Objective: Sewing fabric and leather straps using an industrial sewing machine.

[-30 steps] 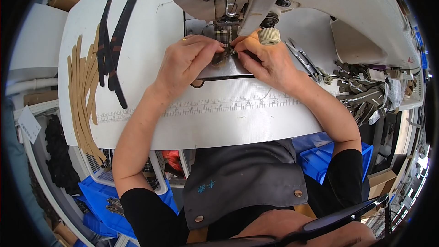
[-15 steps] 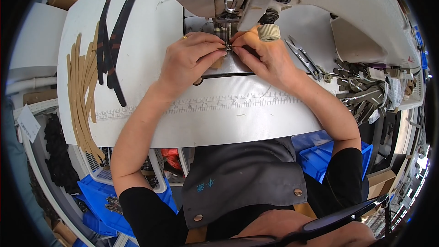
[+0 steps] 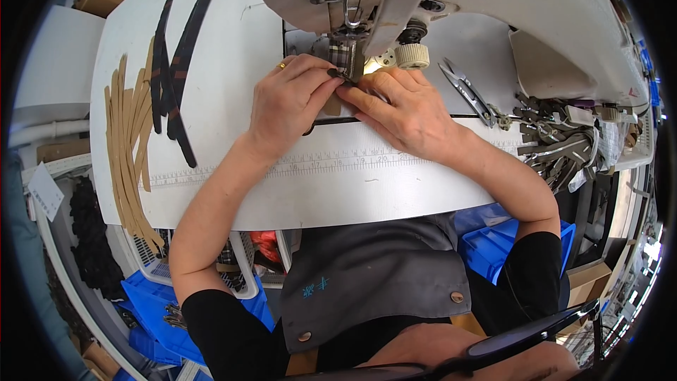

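Under the head of a sewing machine (image 3: 345,1) lies a piece of plaid fabric (image 3: 338,52) with a zipper (image 3: 352,53) along its right side. At its near end, my left hand (image 3: 290,95) pinches a small dark piece (image 3: 333,73) between thumb and forefinger; its exact kind is too small to tell. My right hand (image 3: 405,104) comes in from the other side, back turned up, its fingertips closed at the same near end of the zipper. The fingers partly hide what they grip. A tan piece (image 3: 332,104) shows below the hands.
Tan strips (image 3: 125,148) and dark curved strips (image 3: 185,56) lie on the left of the white table (image 3: 317,201). Thread snips (image 3: 467,88) rest right of my right hand, near a heap of metal zipper parts (image 3: 564,134). Blue bins (image 3: 159,321) stand below.
My right hand has turned its back upward and moved nearer to me and left. A small dark piece now shows at my left fingertips, and more of the plaid fabric is visible.
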`<control>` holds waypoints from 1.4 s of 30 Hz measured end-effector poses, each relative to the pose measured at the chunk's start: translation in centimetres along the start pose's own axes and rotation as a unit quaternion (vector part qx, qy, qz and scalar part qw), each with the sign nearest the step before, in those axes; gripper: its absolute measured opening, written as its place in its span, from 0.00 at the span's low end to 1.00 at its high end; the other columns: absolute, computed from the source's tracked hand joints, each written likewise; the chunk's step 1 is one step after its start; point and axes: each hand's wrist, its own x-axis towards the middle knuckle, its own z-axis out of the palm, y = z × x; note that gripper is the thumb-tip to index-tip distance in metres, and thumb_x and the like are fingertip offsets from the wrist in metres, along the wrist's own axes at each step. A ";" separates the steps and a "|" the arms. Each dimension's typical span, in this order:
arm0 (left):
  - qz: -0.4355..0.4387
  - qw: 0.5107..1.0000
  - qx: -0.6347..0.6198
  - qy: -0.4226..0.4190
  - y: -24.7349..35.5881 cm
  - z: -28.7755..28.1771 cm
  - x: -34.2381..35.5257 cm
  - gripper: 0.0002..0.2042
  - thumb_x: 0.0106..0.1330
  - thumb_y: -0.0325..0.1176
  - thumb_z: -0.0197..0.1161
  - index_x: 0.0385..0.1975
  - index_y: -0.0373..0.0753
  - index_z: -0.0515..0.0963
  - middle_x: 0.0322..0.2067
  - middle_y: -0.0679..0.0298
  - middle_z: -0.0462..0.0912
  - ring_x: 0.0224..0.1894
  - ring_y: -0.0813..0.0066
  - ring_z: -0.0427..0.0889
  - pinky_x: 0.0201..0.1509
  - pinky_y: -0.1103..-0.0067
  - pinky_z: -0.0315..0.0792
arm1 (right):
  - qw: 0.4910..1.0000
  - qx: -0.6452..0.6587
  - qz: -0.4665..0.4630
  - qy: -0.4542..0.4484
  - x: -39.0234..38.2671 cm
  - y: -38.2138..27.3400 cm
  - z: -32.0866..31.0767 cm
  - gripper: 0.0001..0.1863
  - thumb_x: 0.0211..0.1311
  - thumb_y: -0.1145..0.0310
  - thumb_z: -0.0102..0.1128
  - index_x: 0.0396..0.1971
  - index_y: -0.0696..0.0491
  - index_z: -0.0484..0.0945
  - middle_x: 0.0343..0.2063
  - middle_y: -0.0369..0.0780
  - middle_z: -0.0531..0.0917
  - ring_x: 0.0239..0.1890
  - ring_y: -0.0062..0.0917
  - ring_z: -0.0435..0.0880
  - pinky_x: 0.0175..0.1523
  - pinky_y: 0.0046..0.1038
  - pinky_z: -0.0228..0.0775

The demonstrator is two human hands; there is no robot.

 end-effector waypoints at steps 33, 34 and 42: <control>-0.030 0.999 -0.029 -0.032 -1.5 0.1 1.9 0.05 0.56 0.29 0.63 0.32 0.38 0.82 0.35 0.65 0.82 0.37 0.63 0.81 0.41 0.73 0.75 | 0.992 -0.003 0.104 -0.066 0.4 0.1 -0.2 0.23 0.50 0.55 0.66 0.46 0.49 0.80 0.44 0.44 0.75 0.50 0.39 0.71 0.53 0.37 0.64; -0.043 0.997 -0.049 -0.037 -1.4 0.0 1.8 0.05 0.56 0.29 0.63 0.31 0.37 0.82 0.35 0.65 0.82 0.37 0.62 0.81 0.42 0.73 0.75 | 0.993 -0.017 0.095 -0.072 0.3 0.0 -0.3 0.23 0.52 0.54 0.64 0.48 0.47 0.79 0.49 0.44 0.73 0.49 0.38 0.73 0.50 0.37 0.66; 0.017 0.997 0.057 -0.047 -0.4 -0.4 0.7 0.10 0.56 0.33 0.65 0.38 0.42 0.81 0.42 0.69 0.81 0.44 0.68 0.79 0.53 0.66 0.70 | 0.995 -0.016 0.080 -0.057 0.1 -0.2 -0.2 0.23 0.47 0.53 0.67 0.43 0.50 0.82 0.42 0.45 0.75 0.47 0.40 0.72 0.54 0.39 0.64</control>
